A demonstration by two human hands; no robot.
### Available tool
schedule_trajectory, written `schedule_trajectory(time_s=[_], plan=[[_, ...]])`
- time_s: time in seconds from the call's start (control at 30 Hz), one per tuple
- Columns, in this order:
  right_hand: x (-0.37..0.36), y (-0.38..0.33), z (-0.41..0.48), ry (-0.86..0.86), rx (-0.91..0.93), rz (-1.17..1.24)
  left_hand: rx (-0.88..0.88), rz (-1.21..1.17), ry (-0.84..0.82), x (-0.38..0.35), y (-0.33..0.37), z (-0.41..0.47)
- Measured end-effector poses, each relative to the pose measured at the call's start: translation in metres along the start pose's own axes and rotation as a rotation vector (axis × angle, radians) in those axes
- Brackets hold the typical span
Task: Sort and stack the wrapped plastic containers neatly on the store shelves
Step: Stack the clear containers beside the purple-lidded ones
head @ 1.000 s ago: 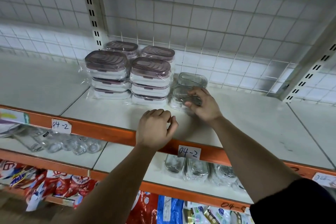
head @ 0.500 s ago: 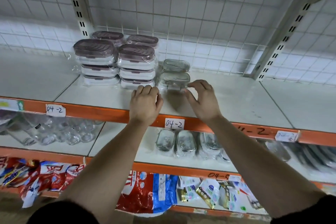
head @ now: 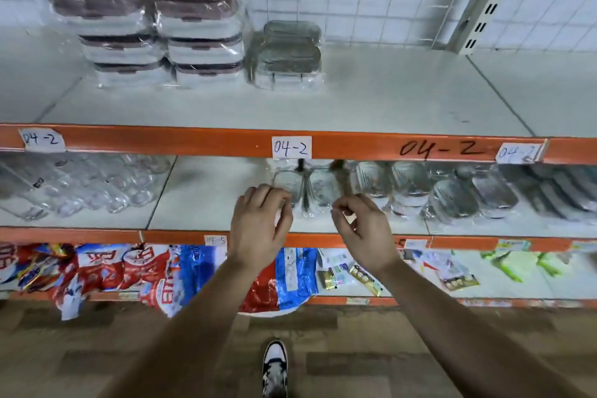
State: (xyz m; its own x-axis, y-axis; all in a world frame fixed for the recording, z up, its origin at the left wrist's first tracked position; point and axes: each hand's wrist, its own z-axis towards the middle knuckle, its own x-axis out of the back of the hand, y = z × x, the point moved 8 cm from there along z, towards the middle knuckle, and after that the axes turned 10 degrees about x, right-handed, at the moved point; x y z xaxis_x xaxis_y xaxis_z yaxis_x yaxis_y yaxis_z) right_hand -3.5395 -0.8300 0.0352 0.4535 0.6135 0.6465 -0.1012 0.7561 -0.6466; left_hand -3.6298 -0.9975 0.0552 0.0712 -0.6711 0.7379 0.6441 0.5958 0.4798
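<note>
Beyond left hand [head: 258, 224] and right hand [head: 363, 231] sit wrapped containers [head: 323, 186].

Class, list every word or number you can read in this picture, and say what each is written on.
"04-2": left paper tag on the upper orange rail.
"04-2": middle paper tag, same rail.
"04-2": handwriting straight on that rail, further right.
"04-2": right paper tag, smeared, barely readable.
Lower rail tag: too blurred to read.
Packets on the bottom shelf: print too blurred.
</note>
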Motion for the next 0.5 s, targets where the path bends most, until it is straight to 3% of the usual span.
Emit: schedule_trajectory(time_s=[0.1,0.5], plan=[[-0.039,0.043,-0.023,-0.099,-0.115,-0.037,0.063,0.023,-0.167,-0.045,-0.030,-0.023],[-0.132,0.150,0.024,-0.302,-0.237,-0.437,0.295,0.288,-0.498,-0.191,-0.109,-0.003]])
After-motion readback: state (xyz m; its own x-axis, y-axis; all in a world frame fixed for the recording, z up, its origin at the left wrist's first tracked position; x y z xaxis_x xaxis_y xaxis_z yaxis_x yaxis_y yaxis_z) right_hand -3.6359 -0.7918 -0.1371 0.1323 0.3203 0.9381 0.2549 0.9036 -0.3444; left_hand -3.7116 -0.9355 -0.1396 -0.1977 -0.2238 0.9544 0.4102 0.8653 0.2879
